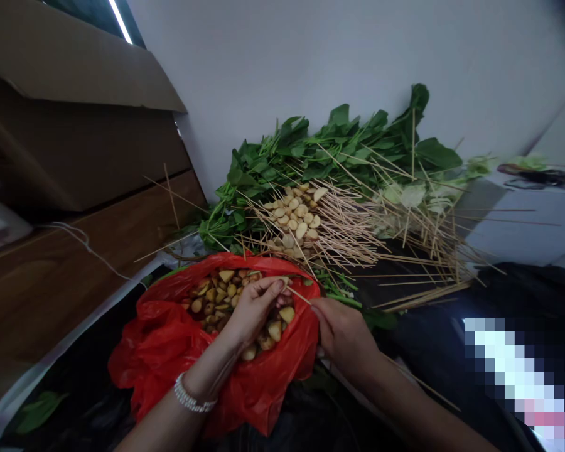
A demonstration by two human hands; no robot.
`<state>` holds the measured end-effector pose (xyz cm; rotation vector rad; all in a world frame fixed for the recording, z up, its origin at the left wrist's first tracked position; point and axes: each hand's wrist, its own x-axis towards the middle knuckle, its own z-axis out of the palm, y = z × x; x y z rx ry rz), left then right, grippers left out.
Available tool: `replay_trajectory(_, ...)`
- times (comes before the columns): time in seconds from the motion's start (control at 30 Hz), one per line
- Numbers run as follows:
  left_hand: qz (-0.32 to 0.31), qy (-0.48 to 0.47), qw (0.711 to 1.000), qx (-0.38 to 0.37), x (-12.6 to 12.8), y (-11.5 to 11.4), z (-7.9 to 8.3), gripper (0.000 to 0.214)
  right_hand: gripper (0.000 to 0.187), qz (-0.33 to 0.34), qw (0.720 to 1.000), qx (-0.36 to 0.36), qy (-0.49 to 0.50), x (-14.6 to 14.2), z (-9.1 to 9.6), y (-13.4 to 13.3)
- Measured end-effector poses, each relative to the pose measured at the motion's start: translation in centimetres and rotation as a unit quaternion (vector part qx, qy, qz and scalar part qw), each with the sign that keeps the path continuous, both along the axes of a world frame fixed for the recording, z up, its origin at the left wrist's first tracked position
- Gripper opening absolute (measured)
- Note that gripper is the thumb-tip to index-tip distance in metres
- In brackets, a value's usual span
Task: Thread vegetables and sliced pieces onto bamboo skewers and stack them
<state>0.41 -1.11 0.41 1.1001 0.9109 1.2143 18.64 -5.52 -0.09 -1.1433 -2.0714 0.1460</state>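
My left hand (254, 307) reaches into a red plastic bag (169, 351) full of cut potato pieces (219, 295), with its fingers pinched on one piece at the tip of a thin bamboo skewer (297, 294). My right hand (341, 333) is closed on the other end of that skewer, at the bag's right rim. A beaded bracelet circles my left wrist.
Behind the bag lies a heap of skewered potato slices (294, 220) and loose bamboo sticks (405, 251), on leafy greens (339, 150) against the wall. Cardboard boxes (75, 125) stand to the left. A dark surface lies beneath.
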Motion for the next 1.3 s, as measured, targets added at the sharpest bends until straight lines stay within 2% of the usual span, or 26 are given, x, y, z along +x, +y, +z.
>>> replay_trajectory(0.13, 0.004, 0.002, 1.000, -0.005, 0.2, -0.1, -0.1, 0.019, 0.027, -0.045, 0.987, 0.125, -0.094, 0.1, -0.2, -0.4)
replay_trajectory(0.2, 0.002, 0.002, 1.000, -0.007, 0.2, -0.1, -0.1, 0.019, 0.028, -0.050, 0.981, 0.146, -0.113, 0.1, -0.3, -0.5)
replay_trajectory(0.27, -0.004, 0.006, 1.000, -0.006, 0.1, -0.1, -0.1, 0.019, 0.025, -0.032, 0.993, 0.086, -0.069, 0.0, -0.2, -0.5)
replay_trajectory(0.33, -0.014, 0.007, 1.000, -0.010, 0.1, -0.1, 0.0, 0.019, 0.026, 0.005, 0.999, -0.032, 0.023, -0.2, 0.0, -0.2)
replay_trajectory(0.37, -0.020, 0.007, 1.000, -0.014, 0.1, -0.2, 0.0, 0.019, 0.028, 0.028, 0.992, -0.101, 0.075, -0.3, 0.1, 0.0)
replay_trajectory(0.43, -0.029, 0.007, 0.999, -0.021, 0.1, -0.2, 0.1, 0.019, 0.030, 0.071, 0.956, -0.236, 0.159, -0.4, 0.3, 0.2)
replay_trajectory(0.5, -0.033, 0.008, 0.999, -0.021, 0.1, -0.2, 0.2, 0.020, 0.029, 0.085, 0.929, -0.299, 0.200, -0.4, 0.3, 0.4)
replay_trajectory(0.53, -0.033, 0.009, 0.999, -0.020, 0.1, -0.3, 0.2, 0.020, 0.028, 0.081, 0.935, -0.284, 0.198, -0.4, 0.3, 0.3)
replay_trajectory(0.57, -0.031, 0.011, 0.999, -0.017, 0.1, -0.3, 0.2, 0.021, 0.027, 0.070, 0.952, -0.239, 0.180, -0.4, 0.2, 0.2)
replay_trajectory(0.63, -0.025, 0.019, 0.999, -0.014, 0.1, -0.3, 0.1, 0.020, 0.025, 0.031, 0.989, -0.100, 0.104, -0.4, -0.2, -0.1)
replay_trajectory(0.7, -0.018, 0.026, 0.999, -0.012, 0.2, -0.3, 0.1, 0.020, 0.023, 0.002, 1.000, 0.008, 0.021, -0.5, -0.5, -0.3)
replay_trajectory(0.77, -0.015, 0.030, 0.999, -0.013, 0.2, -0.4, 0.2, 0.020, 0.022, -0.005, 1.000, 0.030, 0.003, -0.5, -0.6, -0.5)
replay_trajectory(0.8, -0.016, 0.030, 0.999, -0.014, 0.2, -0.4, 0.2, 0.020, 0.021, 0.004, 1.000, 0.001, 0.026, -0.6, -0.5, -0.4)
replay_trajectory(0.87, -0.021, 0.028, 0.999, -0.019, 0.2, -0.5, 0.4, 0.020, 0.023, 0.046, 0.983, -0.124, 0.124, -0.6, -0.1, -0.2)
replay_trajectory(0.9, -0.029, 0.025, 0.999, -0.021, 0.2, -0.5, 0.5, 0.020, 0.025, 0.076, 0.958, -0.210, 0.179, -0.5, 0.1, 0.0)
replay_trajectory(0.97, -0.046, 0.014, 0.999, -0.023, 0.2, -0.5, 0.6, 0.022, 0.028, 0.134, 0.884, -0.366, 0.260, -0.5, 0.5, 0.3)
replay_trajectory(1.0, -0.051, 0.009, 0.998, -0.023, 0.2, -0.5, 0.6, 0.022, 0.029, 0.150, 0.859, -0.404, 0.278, -0.4, 0.6, 0.5)
replay_trajectory(1.03, -0.053, 0.009, 0.998, -0.022, 0.2, -0.5, 0.7, 0.023, 0.029, 0.150, 0.856, -0.407, 0.282, -0.4, 0.6, 0.5)
replay_trajectory(1.07, -0.050, 0.012, 0.998, -0.019, 0.2, -0.6, 0.7, 0.023, 0.027, 0.136, 0.876, -0.376, 0.270, -0.3, 0.6, 0.5)
replay_trajectory(1.1, -0.044, 0.018, 0.999, -0.016, 0.3, -0.6, 0.7, 0.022, 0.026, 0.112, 0.910, -0.316, 0.243, -0.3, 0.5, 0.4)
replay_trajectory(1.17, -0.030, 0.032, 0.999, -0.011, 0.3, -0.6, 0.7, 0.021, 0.023, 0.061, 0.972, -0.164, 0.158, -0.4, 0.1, 0.1)
replay_trajectory(1.23, -0.021, 0.037, 0.999, -0.010, 0.4, -0.6, 0.7, 0.021, 0.021, 0.029, 0.995, -0.054, 0.075, -0.5, -0.3, -0.2)
replay_trajectory(1.3, -0.022, 0.034, 0.999, -0.010, 0.4, -0.7, 0.8, 0.020, 0.020, 0.023, 0.997, -0.036, 0.061, -0.7, -0.5, -0.4)
